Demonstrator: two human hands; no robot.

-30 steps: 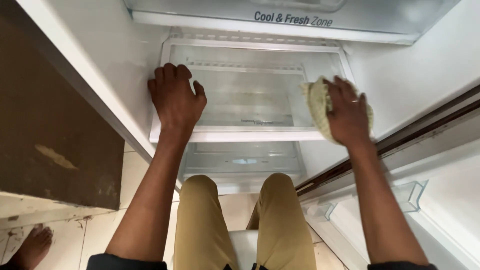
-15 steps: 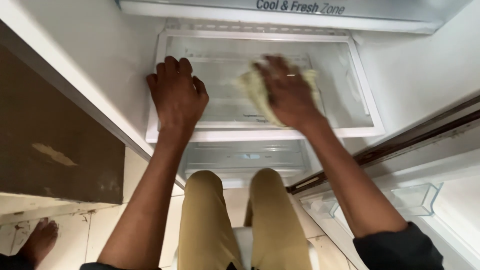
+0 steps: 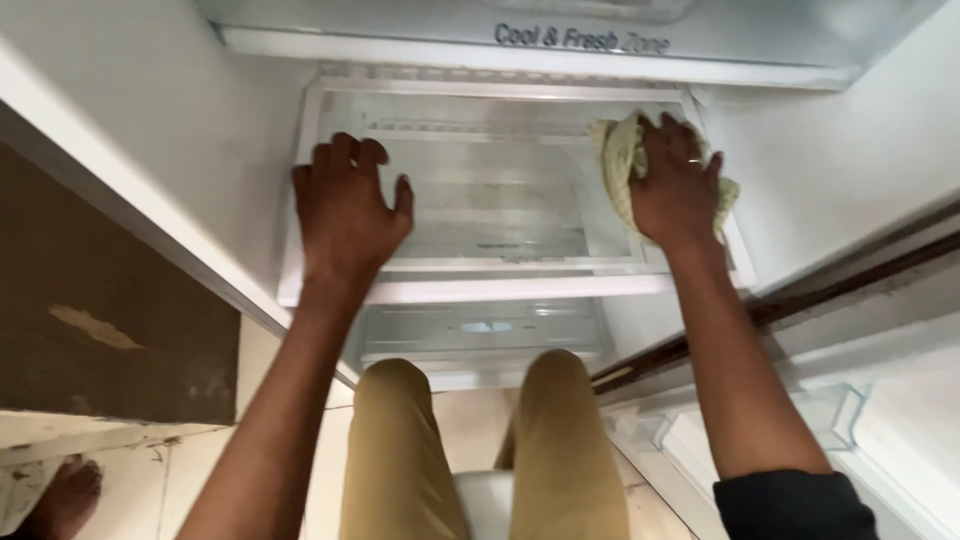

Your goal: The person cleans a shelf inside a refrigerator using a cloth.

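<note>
I look down into an open fridge at a clear glass shelf [image 3: 500, 215] with a white front trim. My left hand [image 3: 345, 215] lies flat on the shelf's left side, fingers spread, holding nothing. My right hand [image 3: 675, 185] presses a pale yellow-green cloth [image 3: 620, 165] against the shelf's right side, near the right inner wall. The cloth sticks out to the left of the hand and beyond its right edge.
A white drawer front [image 3: 540, 45] spans the top. A lower clear shelf [image 3: 480, 330] sits beneath. The fridge door with clear bins [image 3: 830, 410] stands at the right. My knees in tan trousers [image 3: 560, 450] are below. A brown panel [image 3: 90, 320] is at the left, a bare foot [image 3: 60, 500] beside it.
My right hand swept the cloth from the shelf's right side to its middle and back to the right. The left hand stayed flat on the left side.
</note>
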